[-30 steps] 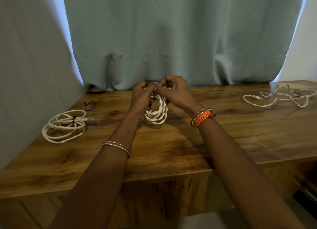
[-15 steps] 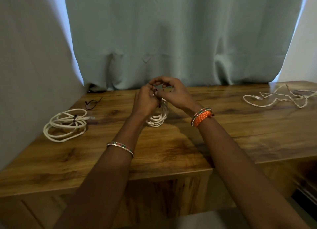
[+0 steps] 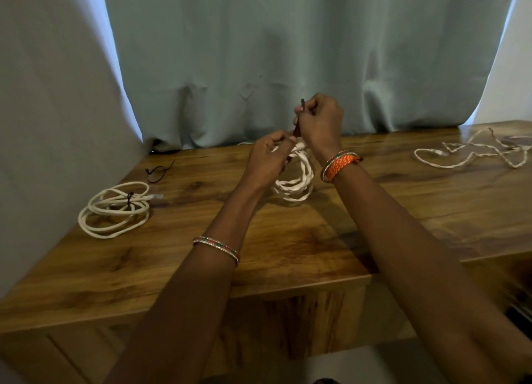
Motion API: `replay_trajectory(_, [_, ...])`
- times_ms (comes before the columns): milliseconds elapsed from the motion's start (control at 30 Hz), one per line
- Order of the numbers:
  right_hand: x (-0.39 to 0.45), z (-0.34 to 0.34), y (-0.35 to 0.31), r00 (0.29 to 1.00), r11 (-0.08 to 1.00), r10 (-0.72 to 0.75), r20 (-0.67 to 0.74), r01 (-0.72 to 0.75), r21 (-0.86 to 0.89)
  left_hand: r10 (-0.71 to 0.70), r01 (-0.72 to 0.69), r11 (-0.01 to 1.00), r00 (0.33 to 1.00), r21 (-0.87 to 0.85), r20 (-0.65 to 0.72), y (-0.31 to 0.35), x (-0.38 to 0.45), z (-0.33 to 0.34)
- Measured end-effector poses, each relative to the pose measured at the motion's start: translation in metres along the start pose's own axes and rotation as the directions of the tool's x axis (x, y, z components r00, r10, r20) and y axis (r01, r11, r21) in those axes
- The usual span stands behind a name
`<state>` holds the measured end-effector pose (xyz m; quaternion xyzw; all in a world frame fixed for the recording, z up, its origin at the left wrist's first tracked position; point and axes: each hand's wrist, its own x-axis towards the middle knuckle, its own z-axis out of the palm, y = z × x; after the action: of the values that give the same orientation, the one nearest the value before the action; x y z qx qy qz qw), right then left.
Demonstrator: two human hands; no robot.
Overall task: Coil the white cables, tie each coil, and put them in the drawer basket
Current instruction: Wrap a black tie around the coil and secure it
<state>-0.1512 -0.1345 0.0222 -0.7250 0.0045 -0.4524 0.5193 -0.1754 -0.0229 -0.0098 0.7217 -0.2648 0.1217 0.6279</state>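
The left hand pinched the top of the white coil, apparently pinning the loops together so they could not spring apart. The right hand was clamped on a dark tie and held it up above the coil, probably to cinch it tight. On the table, a tied coil waited at the left beside a spare tie; a loose cable lay far right. No basket showed.
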Motion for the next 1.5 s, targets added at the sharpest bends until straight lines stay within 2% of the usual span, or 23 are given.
replay_trajectory(133, [0.002,0.005,0.007,0.995,0.997,0.064,-0.077,-0.067,-0.045,-0.093,0.094,0.996,0.994,-0.007,0.053,-0.006,0.006,0.001])
replay_trajectory(200, [0.001,0.01,0.014,0.993,0.993,0.106,-0.041,-0.108,-0.043,-0.141,0.141,0.99,0.989,-0.009,0.038,-0.007,0.007,-0.003])
replay_trajectory(300, [-0.004,0.011,0.022,0.949,0.966,0.258,0.178,-0.255,-0.043,-0.208,0.206,0.977,0.978,-0.052,-0.035,-0.013,0.003,-0.009])
replay_trajectory(400, [-0.014,-0.006,0.012,0.828,0.927,0.351,0.438,-0.374,-0.036,-0.229,0.22,0.971,0.968,-0.092,-0.104,-0.016,-0.002,-0.017])
replay_trajectory(467, [-0.018,-0.016,0.003,0.75,0.937,0.322,0.578,-0.337,-0.085,-0.255,0.236,0.962,0.956,-0.135,-0.146,-0.016,-0.001,-0.021])
replay_trajectory(533, [-0.024,-0.021,-0.002,0.704,0.962,0.255,0.663,-0.254,-0.1,-0.29,0.267,0.953,0.942,-0.145,-0.169,-0.016,0.001,-0.024])
replay_trajectory(700, [-0.03,-0.013,-0.006,0.759,0.987,0.159,0.631,-0.099,-0.129,-0.358,0.311,0.921,0.914,-0.235,-0.194,-0.018,0.004,-0.031])
replay_trajectory(833, [-0.028,-0.012,0.0,0.731,0.96,0.271,0.627,-0.154,-0.235,-0.309,0.295,0.951,0.879,-0.095,-0.365,-0.031,0.009,-0.041])
replay_trajectory(900, [-0.026,-0.017,0.005,0.73,0.95,0.295,0.617,-0.152,-0.274,-0.293,0.291,0.955,0.872,-0.066,-0.391,-0.035,0.01,-0.048])
replay_trajectory(1000, [-0.029,-0.021,0.009,0.744,0.959,0.24,0.623,-0.083,-0.269,-0.251,0.257,0.966,0.912,-0.024,-0.326,-0.036,0.01,-0.052])
replay_trajectory(1167, [-0.031,-0.017,0.008,0.792,0.984,0.133,0.596,-0.033,-0.177,-0.101,0.122,0.991,0.955,0.06,-0.278,-0.027,0.01,-0.04])
replay_trajectory(1400, [-0.033,-0.008,0.004,0.796,0.98,0.099,0.597,0.025,-0.195,-0.173,0.182,0.983,0.952,0.012,-0.252,-0.025,0.01,-0.043])
replay_trajectory(1500, [-0.042,-0.003,-0.003,0.854,0.976,0.006,0.519,0.109,-0.19,-0.114,0.115,0.993,0.978,-0.008,-0.176,-0.021,0.01,-0.041])
